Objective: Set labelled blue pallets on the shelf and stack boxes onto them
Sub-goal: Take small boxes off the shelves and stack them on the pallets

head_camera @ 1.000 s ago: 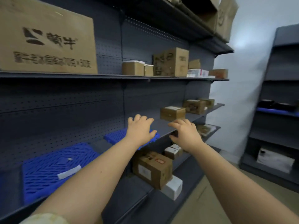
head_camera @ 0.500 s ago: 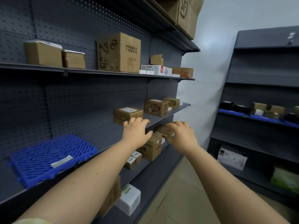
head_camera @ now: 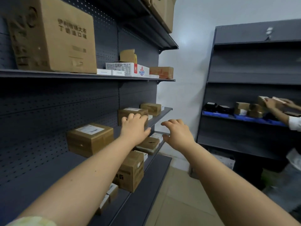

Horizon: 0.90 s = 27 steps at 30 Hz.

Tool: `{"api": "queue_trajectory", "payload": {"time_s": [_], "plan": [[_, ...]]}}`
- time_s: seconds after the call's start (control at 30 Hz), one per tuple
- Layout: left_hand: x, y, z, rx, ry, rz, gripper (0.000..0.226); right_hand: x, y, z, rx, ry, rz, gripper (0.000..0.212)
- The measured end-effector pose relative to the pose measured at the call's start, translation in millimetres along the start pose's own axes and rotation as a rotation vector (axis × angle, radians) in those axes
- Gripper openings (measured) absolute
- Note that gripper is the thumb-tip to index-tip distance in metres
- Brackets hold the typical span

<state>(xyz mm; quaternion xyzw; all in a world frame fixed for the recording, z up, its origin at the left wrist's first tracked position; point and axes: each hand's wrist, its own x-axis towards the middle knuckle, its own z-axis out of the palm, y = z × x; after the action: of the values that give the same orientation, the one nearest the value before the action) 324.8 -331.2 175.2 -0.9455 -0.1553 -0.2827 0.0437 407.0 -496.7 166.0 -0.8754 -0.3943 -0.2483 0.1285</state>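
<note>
Head view: labelled carton (head_camera: 130, 111) lies just beyond left hand (head_camera: 134, 130), farther from right hand (head_camera: 177, 135); both empty, fingers loosely spread.

Illumination is soft and even, brightest on the white wall (head_camera: 189, 51), where a pale glow sits. Left of the wall, the dark shelving (head_camera: 48, 111) reads dim, and the print on the carton (head_camera: 53, 35) is smeared. Right of the wall, straight edges bow and blur.
</note>
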Motion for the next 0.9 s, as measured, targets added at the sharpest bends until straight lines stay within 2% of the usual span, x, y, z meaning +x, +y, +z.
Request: {"api": "queue_trajectory", "payload": {"time_s": [0.2, 0.37, 0.6, 0.7, 0.77, 0.9], "plan": [[66, 10, 113, -0.005, -0.16, 0.019, 0.05, 61, 63, 82, -0.005, -0.081, -0.012, 0.046], [135, 19, 176, 0.022, -0.145, -0.015, 0.047, 125, 128, 138, 0.02, -0.084, -0.037, 0.048], [247, 26, 249, 0.092, -0.158, -0.145, 0.05, 229, 214, 210, 0.066, -0.155, -0.186, 0.049], [295, 32, 276, 0.118, -0.142, -0.179, 0.053, 279, 246, 237, 0.1, -0.094, -0.227, 0.044], [319, 35, 301, 0.117, -0.165, -0.188, 0.053, 307, 261, 258, 0.122, -0.073, -0.229, 0.044], [362, 30, 359, 0.11, -0.25, -0.157, 0.049, 347, 287, 312, 0.108, -0.161, -0.226, 0.05]]}}
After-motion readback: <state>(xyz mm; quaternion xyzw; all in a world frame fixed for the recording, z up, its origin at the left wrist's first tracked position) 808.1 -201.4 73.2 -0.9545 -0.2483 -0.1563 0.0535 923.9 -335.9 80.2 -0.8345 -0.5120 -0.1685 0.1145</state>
